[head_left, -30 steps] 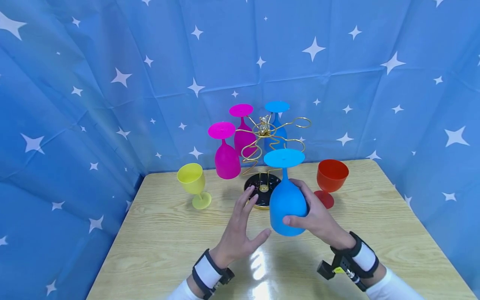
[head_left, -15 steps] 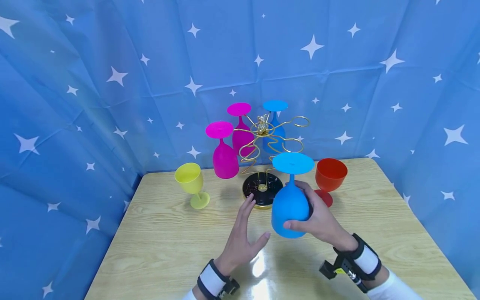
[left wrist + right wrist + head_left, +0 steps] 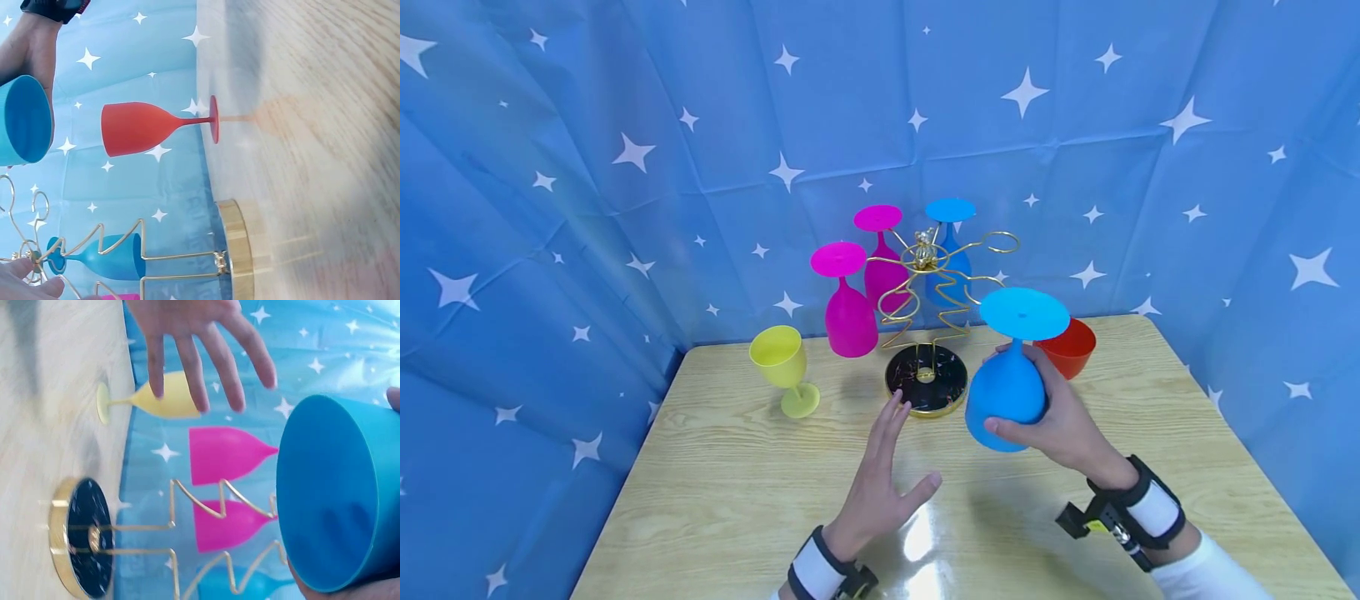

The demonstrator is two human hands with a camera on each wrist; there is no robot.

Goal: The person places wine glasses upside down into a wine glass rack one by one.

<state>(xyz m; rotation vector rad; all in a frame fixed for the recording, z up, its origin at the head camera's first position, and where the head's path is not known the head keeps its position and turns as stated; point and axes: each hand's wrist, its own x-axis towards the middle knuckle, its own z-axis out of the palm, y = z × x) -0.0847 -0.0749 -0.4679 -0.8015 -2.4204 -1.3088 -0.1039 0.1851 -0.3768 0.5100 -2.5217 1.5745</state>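
My right hand (image 3: 1071,421) grips a blue goblet (image 3: 1007,396) around its bowl, upside down with the foot on top. In the right wrist view its open mouth (image 3: 328,494) faces the camera. My left hand (image 3: 880,500) reaches over the table with straight fingers and holds nothing. Between and beyond the hands stands a gold wire goblet rack (image 3: 927,379) on a round black base. Two pink goblets (image 3: 852,321) (image 3: 886,279) and another blue goblet (image 3: 951,279) hang upside down from it. Several other wire loops (image 3: 1003,242) carry nothing.
A yellow goblet (image 3: 778,358) stands upright left of the rack. To the right stands a red goblet (image 3: 1070,350), upright and partly hidden behind the held blue one; the left wrist view shows it whole. A starred blue curtain (image 3: 700,208) hangs behind the wooden table (image 3: 715,500).
My right hand has carried the inverted blue goblet to the right, away from the rack, and now covers the red goblet's foot. The left hand has hardly moved.
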